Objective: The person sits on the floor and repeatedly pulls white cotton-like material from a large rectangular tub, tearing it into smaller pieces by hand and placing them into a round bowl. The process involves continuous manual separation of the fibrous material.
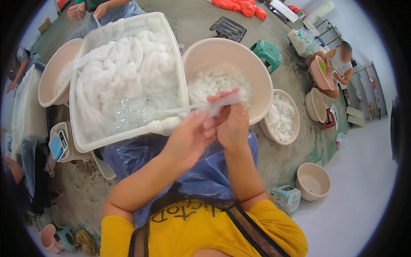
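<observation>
In front of my chest, my left hand [194, 128] and my right hand [233, 120] are close together, holding a wet, translucent white strip [226, 100]. The strip lies across the fingers of my right hand. Its thinner tail [179, 110] runs left over the rim of a white rectangular tub [132, 136]. Inside that tub is a heap of soft white strands [118, 64], partly in liquid. Bunched white material [165, 125] covers the near right corner of the rim. Beyond my hands sits a round pinkish basin [212, 48] with small white pieces [224, 82] at its bottom.
A smaller basin [296, 128] of white clumps [282, 119] stands right. At left are another basin [46, 86] and a scale [59, 144]. Across the tub, another person's hands [101, 11] hold a strand. A black stool [228, 28] and green stool [266, 54] stand beyond; a seated person [343, 64] works far right.
</observation>
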`<state>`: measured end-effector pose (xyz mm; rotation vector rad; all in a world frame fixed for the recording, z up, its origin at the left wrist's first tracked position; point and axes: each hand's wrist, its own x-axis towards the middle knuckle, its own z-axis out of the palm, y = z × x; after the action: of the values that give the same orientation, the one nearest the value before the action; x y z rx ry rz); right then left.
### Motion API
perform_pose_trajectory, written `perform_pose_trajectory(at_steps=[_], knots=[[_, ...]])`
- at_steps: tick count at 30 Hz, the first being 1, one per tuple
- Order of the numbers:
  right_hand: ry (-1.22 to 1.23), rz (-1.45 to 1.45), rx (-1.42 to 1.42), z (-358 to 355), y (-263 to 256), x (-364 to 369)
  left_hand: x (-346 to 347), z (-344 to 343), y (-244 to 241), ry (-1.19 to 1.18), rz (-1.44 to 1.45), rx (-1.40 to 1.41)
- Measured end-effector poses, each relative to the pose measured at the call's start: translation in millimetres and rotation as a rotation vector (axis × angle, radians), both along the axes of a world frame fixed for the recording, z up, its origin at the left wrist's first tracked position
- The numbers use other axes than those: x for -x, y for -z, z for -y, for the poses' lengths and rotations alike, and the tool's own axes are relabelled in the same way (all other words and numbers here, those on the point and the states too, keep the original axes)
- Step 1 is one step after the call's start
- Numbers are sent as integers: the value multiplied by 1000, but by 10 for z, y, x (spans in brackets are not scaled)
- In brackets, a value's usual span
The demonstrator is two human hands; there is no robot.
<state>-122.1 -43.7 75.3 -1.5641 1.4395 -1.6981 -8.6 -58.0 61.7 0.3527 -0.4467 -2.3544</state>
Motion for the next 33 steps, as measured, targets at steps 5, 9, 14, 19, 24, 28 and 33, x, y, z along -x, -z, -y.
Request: perform_pose_trajectory(at_steps=[5, 9, 14, 19, 24, 28, 33], knots=[[-227, -443, 34, -172, -584, 183, -438, 214, -718, -18, 585, 743], [-127, -641, -52, -188, -818, 39, -383, 235, -483, -212, 607, 873], [-175, 108, -98, -162, -617, 5, -240, 183, -519, -31, 162, 349], [-557, 1141, -284, -2, -294, 146, -263, 156, 124, -567, 923, 1684], [-165, 180, -224, 449, 312, 413, -187, 306, -50, -525, 672, 1434], [-67, -233, 27, 492, 501, 174, 32, 372, -780, -87, -101, 556], [-245, 55, 229, 224, -107, -180, -175, 1039, -343, -95, -350, 415]])
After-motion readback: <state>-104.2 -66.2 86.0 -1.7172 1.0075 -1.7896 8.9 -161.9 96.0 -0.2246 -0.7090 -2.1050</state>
